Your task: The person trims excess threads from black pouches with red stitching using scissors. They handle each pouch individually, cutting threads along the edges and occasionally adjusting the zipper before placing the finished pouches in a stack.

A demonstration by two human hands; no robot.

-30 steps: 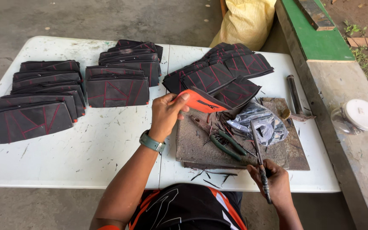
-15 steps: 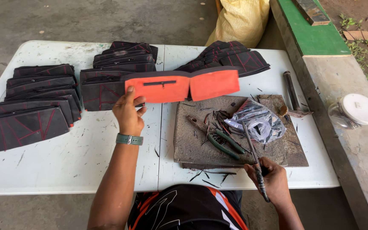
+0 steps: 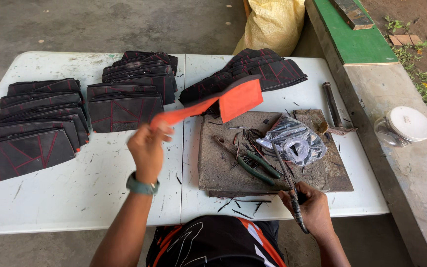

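My left hand [image 3: 148, 148] grips one end of a long fabric piece [image 3: 223, 103], orange on the side facing me, held up above the white table [image 3: 95, 198]. The piece slants up to the right over the table's middle seam. A green watch sits on that wrist. My right hand [image 3: 312, 207] rests at the near table edge, closed around the handle of a thin dark metal tool [image 3: 288, 184] that points away over a stone slab [image 3: 223, 173].
Stacks of black pouches with red stitching lie at the left [image 3: 30, 128], centre [image 3: 129, 94] and back right [image 3: 268, 71]. Green-handled pliers [image 3: 258, 168] and a crumpled plastic bag [image 3: 297, 141] lie on the slab, a hammer [image 3: 333, 109] beside it. A lidded jar [image 3: 405, 126] stands on the ledge.
My left hand has swung the orange piece from flat and level to a slant, and moved nearer to me. The right hand stays put with its tool.
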